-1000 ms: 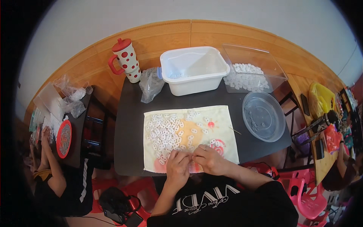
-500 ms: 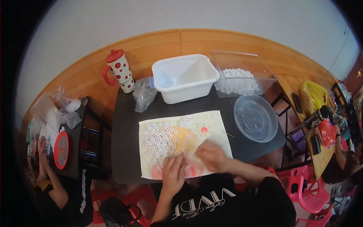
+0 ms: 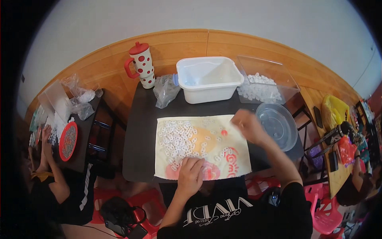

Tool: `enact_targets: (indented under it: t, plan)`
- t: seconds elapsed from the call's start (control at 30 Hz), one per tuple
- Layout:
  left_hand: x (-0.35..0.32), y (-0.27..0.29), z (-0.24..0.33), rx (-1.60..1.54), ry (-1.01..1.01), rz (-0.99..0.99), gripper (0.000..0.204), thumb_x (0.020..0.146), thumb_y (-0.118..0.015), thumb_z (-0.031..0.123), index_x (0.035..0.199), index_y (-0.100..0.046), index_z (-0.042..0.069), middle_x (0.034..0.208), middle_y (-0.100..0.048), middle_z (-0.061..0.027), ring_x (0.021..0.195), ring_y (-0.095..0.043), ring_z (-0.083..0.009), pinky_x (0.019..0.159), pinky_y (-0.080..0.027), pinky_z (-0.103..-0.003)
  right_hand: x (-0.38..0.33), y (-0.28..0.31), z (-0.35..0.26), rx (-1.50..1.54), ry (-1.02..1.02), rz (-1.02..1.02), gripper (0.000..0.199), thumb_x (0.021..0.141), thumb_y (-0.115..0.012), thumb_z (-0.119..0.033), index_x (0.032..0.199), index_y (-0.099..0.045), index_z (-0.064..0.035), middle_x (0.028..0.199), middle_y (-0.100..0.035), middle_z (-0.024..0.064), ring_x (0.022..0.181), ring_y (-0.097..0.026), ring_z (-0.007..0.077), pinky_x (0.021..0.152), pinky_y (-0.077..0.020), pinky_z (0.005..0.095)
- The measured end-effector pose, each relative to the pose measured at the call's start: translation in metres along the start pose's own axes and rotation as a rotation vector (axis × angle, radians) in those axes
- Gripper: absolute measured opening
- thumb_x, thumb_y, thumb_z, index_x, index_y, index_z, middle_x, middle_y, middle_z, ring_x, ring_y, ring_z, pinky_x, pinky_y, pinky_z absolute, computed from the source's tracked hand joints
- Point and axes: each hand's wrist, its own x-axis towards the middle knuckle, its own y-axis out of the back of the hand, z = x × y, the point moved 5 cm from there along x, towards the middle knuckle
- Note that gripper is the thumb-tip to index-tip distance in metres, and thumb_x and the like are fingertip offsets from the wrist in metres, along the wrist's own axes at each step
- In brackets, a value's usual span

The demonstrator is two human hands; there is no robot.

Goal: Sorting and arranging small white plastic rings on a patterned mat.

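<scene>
The dark rectangular table [image 3: 139,131] carries a pale printed cloth [image 3: 207,135] strewn with small white pieces; behind it stand a white plastic tub [image 3: 207,78], a crumpled clear bag [image 3: 165,90] and a red-dotted lidded mug [image 3: 140,65]; a clear round bowl [image 3: 277,125] sits at the right edge.

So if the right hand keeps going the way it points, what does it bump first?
The right hand points up and away across the table, toward the clear tray of white pieces. It would probably meet that tray's near wall first, though depth is hard to judge.
</scene>
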Motion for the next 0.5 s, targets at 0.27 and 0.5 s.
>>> enact_targets:
  t: [0.27,0.5]
  plan:
    - [0.002,-0.001,0.001,-0.012,-0.011,-0.036,0.031,0.074,-0.066,-0.007,0.105,-0.065,-0.005,0.098,-0.062,-0.0169,0.092,-0.057,-0.0367,0.079,-0.049,-0.043,0.018,-0.072,-0.048,-0.042,0.089,-0.211,0.014,0.078,-0.067,-0.005,0.091,-0.069,-0.0027,0.084,-0.059,0.0137,0.085,-0.059,0.0352,0.075,-0.0484,0.0446]
    - [-0.002,-0.004,-0.001,-0.007,-0.022,-0.007,0.027,0.076,-0.066,-0.007,0.103,-0.066,-0.005,0.097,-0.062,-0.0163,0.090,-0.058,-0.0358,0.078,-0.050,-0.042,0.057,-0.126,-0.062,-0.183,0.274,-0.213,0.026,0.075,-0.063,-0.005,0.099,-0.072,-0.0060,0.103,-0.064,0.0126,0.096,-0.058,0.0323,0.079,-0.0477,0.0413]
